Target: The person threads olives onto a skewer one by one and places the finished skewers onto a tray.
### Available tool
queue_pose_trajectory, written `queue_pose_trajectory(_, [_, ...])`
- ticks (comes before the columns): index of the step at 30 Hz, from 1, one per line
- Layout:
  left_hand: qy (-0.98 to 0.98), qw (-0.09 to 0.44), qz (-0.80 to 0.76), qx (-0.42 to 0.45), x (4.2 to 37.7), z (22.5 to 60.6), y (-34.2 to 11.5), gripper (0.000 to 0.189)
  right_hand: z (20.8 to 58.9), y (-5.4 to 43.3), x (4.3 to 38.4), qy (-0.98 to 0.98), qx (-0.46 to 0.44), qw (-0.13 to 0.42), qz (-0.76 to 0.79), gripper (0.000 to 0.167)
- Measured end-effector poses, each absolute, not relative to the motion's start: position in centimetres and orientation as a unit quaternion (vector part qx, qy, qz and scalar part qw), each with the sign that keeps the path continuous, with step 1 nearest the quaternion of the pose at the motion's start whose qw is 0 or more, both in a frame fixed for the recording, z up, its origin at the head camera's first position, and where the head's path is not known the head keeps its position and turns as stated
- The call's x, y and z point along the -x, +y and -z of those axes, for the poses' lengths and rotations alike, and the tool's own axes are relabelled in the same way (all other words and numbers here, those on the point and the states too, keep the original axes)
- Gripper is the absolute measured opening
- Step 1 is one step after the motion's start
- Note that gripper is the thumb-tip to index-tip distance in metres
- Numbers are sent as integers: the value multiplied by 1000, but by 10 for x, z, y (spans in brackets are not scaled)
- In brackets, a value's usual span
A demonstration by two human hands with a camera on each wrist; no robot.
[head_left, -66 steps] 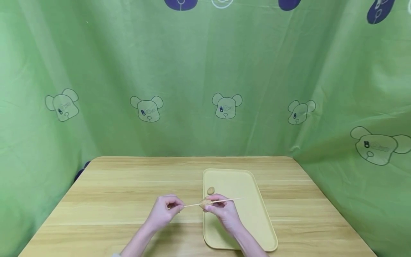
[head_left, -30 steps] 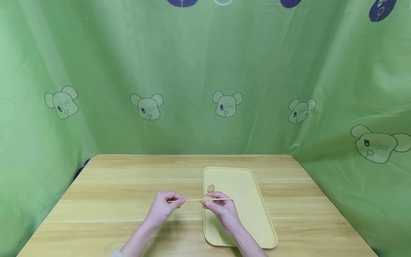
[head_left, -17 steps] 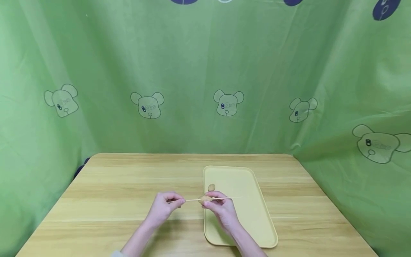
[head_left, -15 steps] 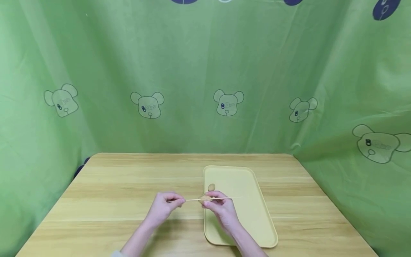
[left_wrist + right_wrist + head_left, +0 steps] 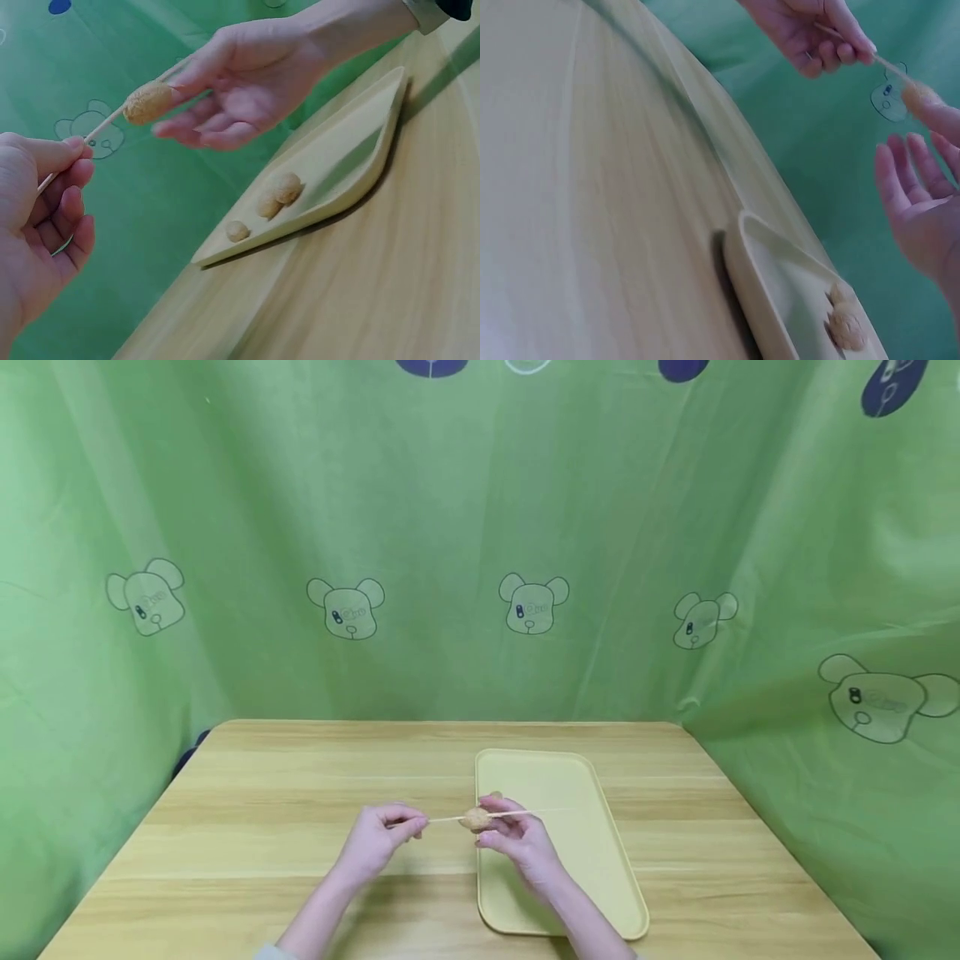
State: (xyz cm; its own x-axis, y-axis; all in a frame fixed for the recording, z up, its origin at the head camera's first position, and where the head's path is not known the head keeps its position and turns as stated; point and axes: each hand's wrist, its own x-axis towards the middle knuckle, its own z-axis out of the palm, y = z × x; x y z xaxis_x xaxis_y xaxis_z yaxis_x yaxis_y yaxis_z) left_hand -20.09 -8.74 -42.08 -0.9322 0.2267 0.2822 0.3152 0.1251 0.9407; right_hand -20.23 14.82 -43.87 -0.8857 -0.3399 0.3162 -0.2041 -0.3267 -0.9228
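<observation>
My left hand (image 5: pixel 377 842) pinches a thin wooden skewer (image 5: pixel 446 819) between thumb and fingertips, left of the tray. Threaded on the skewer is one brown, rough-surfaced oval ball (image 5: pixel 475 818), with the thin far end sticking out past it to the right. My right hand (image 5: pixel 531 850) is beside the ball, fingers spread and thumb apart from them. In the left wrist view, its thumb side overlaps the right end of the ball (image 5: pixel 148 103). Below the hands lies a pale yellow tray (image 5: pixel 596 872) holding more brown balls (image 5: pixel 288 187), mostly hidden behind my right hand in the head view.
The tray stands on the right half of a wood-grain table (image 5: pixel 300 777). A green curtain (image 5: pixel 435 677) printed with bear heads hangs around the back and sides of the table.
My right hand's fingers have loosened from around the ball and spread apart. The skewer and ball have risen slightly, the left hand keeping its pinch on the skewer.
</observation>
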Motion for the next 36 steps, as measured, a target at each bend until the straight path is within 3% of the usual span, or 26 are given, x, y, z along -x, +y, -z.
queue_pose_trajectory(3, [-752,37,640,155,201,418,-92,14,438,157,206,632,197,13,749,53])
queue_pose_trajectory(11, [-766,46,626,138,201,416,-105,15,440,189,226,713,93,-78,691,38])
queue_pose_trajectory(16, [-767,51,626,130,201,416,-109,13,448,205,234,781,62,-58,619,34])
queue_pose_trajectory(24, [-763,53,630,135,199,419,-112,12,467,215,236,821,65,-4,568,44])
queue_pose_trajectory(36, [-769,47,625,125,198,423,-112,10,482,208,237,870,88,-31,484,26])
